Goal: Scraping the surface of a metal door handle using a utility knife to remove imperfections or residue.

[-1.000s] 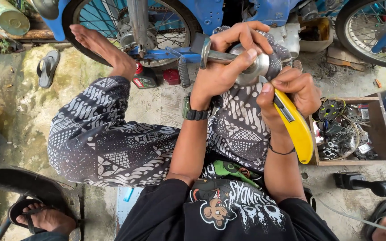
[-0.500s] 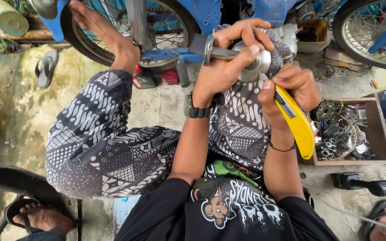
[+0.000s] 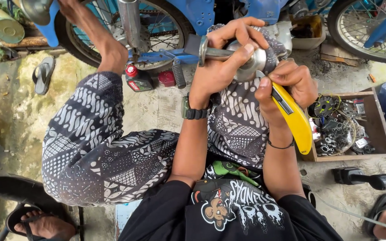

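Head view: the left hand (image 3: 222, 67) grips a metal part (image 3: 246, 60) above the lap, while the right hand (image 3: 287, 82) clasps a yellow knife (image 3: 295, 118) against it. Cutting well likely needs short strokes, blade angled off the left thumb.

Shiny chrome metal part (image 3: 246, 60), glossy yellow plastic knife (image 3: 293, 116) – matt patterned cloth trousers (image 3: 108, 156), rough wood tray (image 3: 376, 111).

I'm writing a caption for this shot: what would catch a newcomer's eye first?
Top centre, the left hand grips a shiny metal part while the right hand holds a bright yellow utility knife against it. A blue motorbike stands behind; a wooden box of small parts sits right.
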